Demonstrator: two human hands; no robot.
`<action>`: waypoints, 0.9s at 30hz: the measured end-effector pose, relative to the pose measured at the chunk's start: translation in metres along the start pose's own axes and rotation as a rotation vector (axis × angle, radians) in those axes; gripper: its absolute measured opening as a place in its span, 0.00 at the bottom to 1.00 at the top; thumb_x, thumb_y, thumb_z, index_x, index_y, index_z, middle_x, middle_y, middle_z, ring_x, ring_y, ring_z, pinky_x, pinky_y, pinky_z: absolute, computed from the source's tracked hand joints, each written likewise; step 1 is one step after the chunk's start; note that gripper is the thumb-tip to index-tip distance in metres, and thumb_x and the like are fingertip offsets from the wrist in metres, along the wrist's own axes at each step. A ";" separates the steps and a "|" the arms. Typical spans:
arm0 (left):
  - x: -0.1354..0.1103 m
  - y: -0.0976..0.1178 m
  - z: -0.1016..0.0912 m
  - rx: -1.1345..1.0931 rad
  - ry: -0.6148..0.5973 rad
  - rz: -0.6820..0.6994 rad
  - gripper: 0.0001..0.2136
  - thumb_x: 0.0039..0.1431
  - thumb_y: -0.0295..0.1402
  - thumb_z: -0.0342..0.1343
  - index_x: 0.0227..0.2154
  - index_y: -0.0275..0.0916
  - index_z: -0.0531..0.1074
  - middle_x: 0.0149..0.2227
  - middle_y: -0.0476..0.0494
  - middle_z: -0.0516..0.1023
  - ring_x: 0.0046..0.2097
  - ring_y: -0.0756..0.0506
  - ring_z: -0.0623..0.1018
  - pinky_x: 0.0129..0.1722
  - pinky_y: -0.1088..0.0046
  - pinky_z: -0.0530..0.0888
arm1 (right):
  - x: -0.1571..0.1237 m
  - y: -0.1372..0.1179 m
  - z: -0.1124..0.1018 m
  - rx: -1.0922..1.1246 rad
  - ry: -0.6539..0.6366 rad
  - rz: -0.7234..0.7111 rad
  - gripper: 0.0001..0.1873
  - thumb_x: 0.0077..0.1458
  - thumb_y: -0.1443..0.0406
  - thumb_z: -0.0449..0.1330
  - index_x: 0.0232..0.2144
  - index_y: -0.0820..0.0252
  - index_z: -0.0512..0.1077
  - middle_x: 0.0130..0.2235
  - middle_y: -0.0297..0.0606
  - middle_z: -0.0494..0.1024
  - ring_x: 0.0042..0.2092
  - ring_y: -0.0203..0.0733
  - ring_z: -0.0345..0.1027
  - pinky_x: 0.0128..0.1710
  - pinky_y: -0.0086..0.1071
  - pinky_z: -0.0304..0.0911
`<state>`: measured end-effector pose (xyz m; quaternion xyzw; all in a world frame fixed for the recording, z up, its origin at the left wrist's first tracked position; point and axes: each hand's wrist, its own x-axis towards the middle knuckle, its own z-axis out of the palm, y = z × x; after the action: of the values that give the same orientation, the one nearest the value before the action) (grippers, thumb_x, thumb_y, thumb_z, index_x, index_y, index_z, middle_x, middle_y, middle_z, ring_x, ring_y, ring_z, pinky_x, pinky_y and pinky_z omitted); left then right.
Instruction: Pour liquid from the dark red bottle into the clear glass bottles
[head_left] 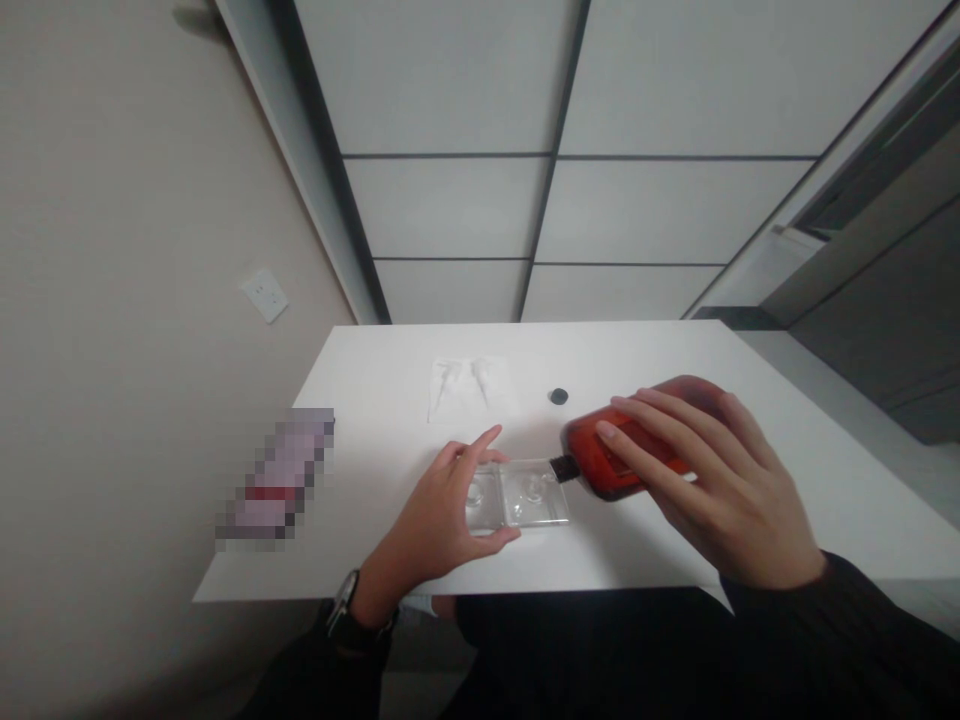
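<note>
My right hand [712, 480] grips a red-brown translucent bottle [600, 455], tipped on its side with its dark nozzle pointing left over a clear plastic case [529, 495]. The case lies open and flat on the white table [390, 400], showing two shallow round wells. My left hand [442, 515] steadies the case's left half, thumb along the near edge and forefinger at the far edge. A watch sits on my left wrist.
A small black cap [558, 396] lies on the table behind the bottle. A clear flat packet [471, 388] rests further back at the centre. A blurred-out object [276, 480] sits at the table's left edge. A wall socket [265, 295] is on the left wall.
</note>
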<state>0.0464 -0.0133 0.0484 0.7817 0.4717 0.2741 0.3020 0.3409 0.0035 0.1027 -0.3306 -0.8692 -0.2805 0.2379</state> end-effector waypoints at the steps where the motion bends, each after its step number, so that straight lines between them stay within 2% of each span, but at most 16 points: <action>1: 0.000 0.000 0.000 0.002 0.000 0.001 0.50 0.51 0.29 0.72 0.72 0.47 0.49 0.60 0.40 0.76 0.59 0.35 0.72 0.64 0.46 0.68 | 0.000 0.000 0.000 -0.002 0.004 0.004 0.28 0.62 0.81 0.60 0.61 0.58 0.70 0.59 0.52 0.80 0.59 0.59 0.76 0.62 0.60 0.66; 8: 0.001 0.001 0.000 0.004 -0.012 0.001 0.50 0.51 0.29 0.72 0.72 0.47 0.49 0.60 0.40 0.76 0.59 0.34 0.72 0.64 0.46 0.68 | -0.003 0.002 0.001 0.005 -0.001 0.023 0.34 0.64 0.80 0.58 0.67 0.52 0.65 0.60 0.48 0.80 0.61 0.56 0.74 0.64 0.58 0.65; 17: 0.001 0.000 0.000 0.006 -0.005 0.016 0.50 0.52 0.30 0.71 0.73 0.48 0.48 0.60 0.39 0.76 0.59 0.34 0.73 0.63 0.46 0.68 | 0.001 0.003 -0.001 -0.005 -0.012 0.000 0.29 0.63 0.81 0.58 0.62 0.54 0.69 0.60 0.47 0.80 0.62 0.55 0.74 0.65 0.56 0.64; 22: 0.001 0.001 0.000 -0.005 -0.008 0.012 0.49 0.52 0.30 0.72 0.72 0.47 0.49 0.60 0.39 0.76 0.59 0.34 0.72 0.64 0.46 0.68 | 0.002 0.004 -0.001 -0.003 -0.030 -0.032 0.29 0.63 0.80 0.59 0.62 0.55 0.69 0.60 0.49 0.80 0.62 0.57 0.74 0.64 0.57 0.64; 27: 0.001 0.001 0.000 0.002 -0.007 0.007 0.50 0.51 0.30 0.72 0.72 0.47 0.50 0.60 0.39 0.76 0.58 0.35 0.72 0.63 0.47 0.69 | 0.001 0.005 0.001 0.023 -0.044 -0.017 0.31 0.64 0.80 0.58 0.64 0.53 0.68 0.62 0.46 0.78 0.64 0.55 0.72 0.66 0.57 0.62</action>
<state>0.0475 -0.0124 0.0491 0.7848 0.4680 0.2719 0.3019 0.3434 0.0076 0.1042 -0.3264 -0.8802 -0.2652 0.2202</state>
